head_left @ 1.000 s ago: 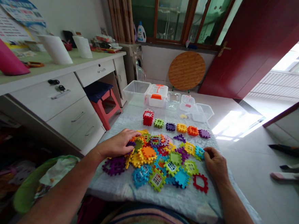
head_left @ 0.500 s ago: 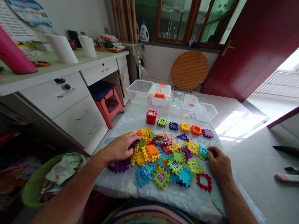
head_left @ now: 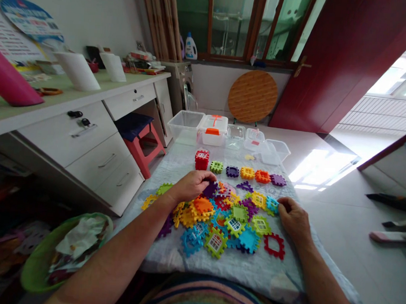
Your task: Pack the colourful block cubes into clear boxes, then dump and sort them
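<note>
My left hand [head_left: 195, 186] reaches over the pile of plastic interlocking tiles, its fingers closed on a dark purple tile [head_left: 210, 189]. At the pile's right side, my right hand [head_left: 294, 218] has bent fingers closed at the edge of a light blue window tile [head_left: 272, 204], which lies beside a yellow window tile [head_left: 258, 200]. An orange tile [head_left: 203, 205], a green window tile [head_left: 215, 242] and a red frame tile [head_left: 274, 246] lie in or beside the pile. Behind it, a tall red stack [head_left: 201, 160] begins a row with a green stack [head_left: 216, 167] and several others.
Clear plastic boxes, one a lidded box with an orange latch [head_left: 212, 130], line the cloth-covered table's [head_left: 168, 256] far end. To the left are a white desk [head_left: 93, 135], a pink stool [head_left: 144, 148] and a green basket [head_left: 30, 265] of crumpled paper.
My left hand has moved right and away from me across the pile with the purple tile, uncovering green and yellow tiles at the left. My right hand stays at the blue tile. The view has shifted slightly.
</note>
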Motion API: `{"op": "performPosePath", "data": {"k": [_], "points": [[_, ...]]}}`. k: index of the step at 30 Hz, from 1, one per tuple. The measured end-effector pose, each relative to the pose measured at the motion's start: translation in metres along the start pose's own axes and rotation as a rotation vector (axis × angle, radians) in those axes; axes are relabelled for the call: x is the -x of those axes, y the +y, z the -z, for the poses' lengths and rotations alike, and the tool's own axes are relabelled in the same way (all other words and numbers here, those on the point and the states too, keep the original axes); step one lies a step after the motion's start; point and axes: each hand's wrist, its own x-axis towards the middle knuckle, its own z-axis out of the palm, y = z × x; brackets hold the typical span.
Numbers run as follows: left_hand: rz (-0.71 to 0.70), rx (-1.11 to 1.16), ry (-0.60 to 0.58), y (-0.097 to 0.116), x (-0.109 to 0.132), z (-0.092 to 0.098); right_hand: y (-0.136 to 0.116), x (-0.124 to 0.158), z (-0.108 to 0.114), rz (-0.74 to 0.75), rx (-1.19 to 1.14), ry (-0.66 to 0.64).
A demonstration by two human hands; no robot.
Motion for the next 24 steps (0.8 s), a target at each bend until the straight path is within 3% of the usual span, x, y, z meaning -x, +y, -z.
{"op": "performPosePath", "data": {"k": [5, 11, 19, 24], "points": [[0.017, -0.218, 0.013, -0.012, -0.018, -0.02, 0.001, -0.001, 0.0, -0.008, 0.007, -0.011], [0.03, -0.493, -0.021, -0.014, -0.014, -0.025, 0.001, -0.001, 0.001, -0.01, 0.012, -0.029], [-0.001, -0.601, -0.178, -0.013, -0.011, -0.021, 0.002, 0.0, 0.0, 0.011, 0.015, -0.018], [0.009, -0.594, -0.18, -0.008, -0.015, -0.021, 0.001, 0.0, 0.0, 0.003, 0.017, -0.014]]}}
